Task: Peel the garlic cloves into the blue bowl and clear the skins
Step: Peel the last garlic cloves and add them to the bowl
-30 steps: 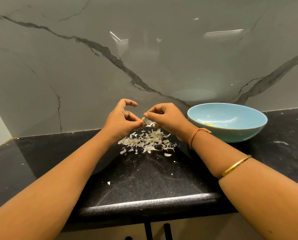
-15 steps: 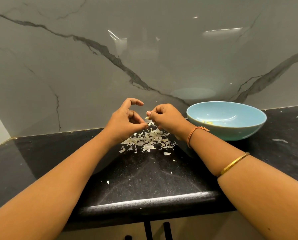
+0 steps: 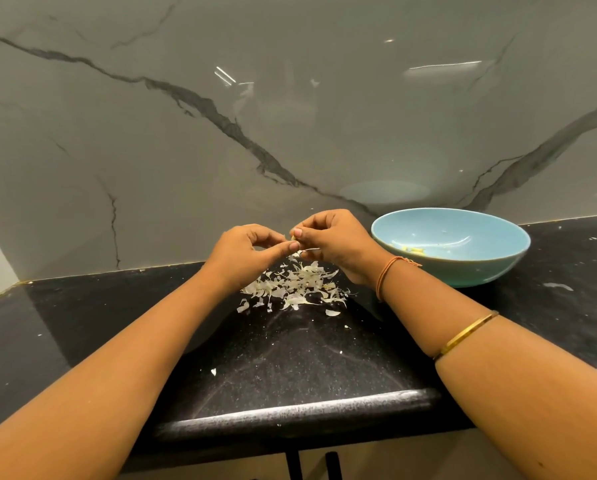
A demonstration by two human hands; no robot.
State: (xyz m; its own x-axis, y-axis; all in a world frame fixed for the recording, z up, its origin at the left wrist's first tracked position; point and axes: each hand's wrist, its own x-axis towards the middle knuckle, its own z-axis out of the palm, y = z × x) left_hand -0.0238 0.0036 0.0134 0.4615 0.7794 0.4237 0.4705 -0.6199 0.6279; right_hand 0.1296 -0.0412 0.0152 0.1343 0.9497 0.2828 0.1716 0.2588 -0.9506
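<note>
Both hands meet above a heap of white garlic skins (image 3: 298,287) on the black counter. My right hand (image 3: 335,244) pinches a small garlic clove (image 3: 294,238), mostly hidden by the fingertips. My left hand (image 3: 248,254) has thumb and fingertips pinched at the same clove, and a thin strip of skin (image 3: 309,250) sticks out just below. The blue bowl (image 3: 470,271) stands to the right of my right wrist, with a few pale peeled cloves (image 3: 413,251) at its bottom.
The black stone counter (image 3: 82,317) runs left and right, with its rounded front edge (image 3: 290,417) near me. A glossy grey marble wall (image 3: 290,116) rises right behind the hands and bowl. Stray skin flakes (image 3: 560,286) lie right of the bowl.
My left hand's raised index finger has come down and closed in on the clove. Both hands sit slightly higher and closer together.
</note>
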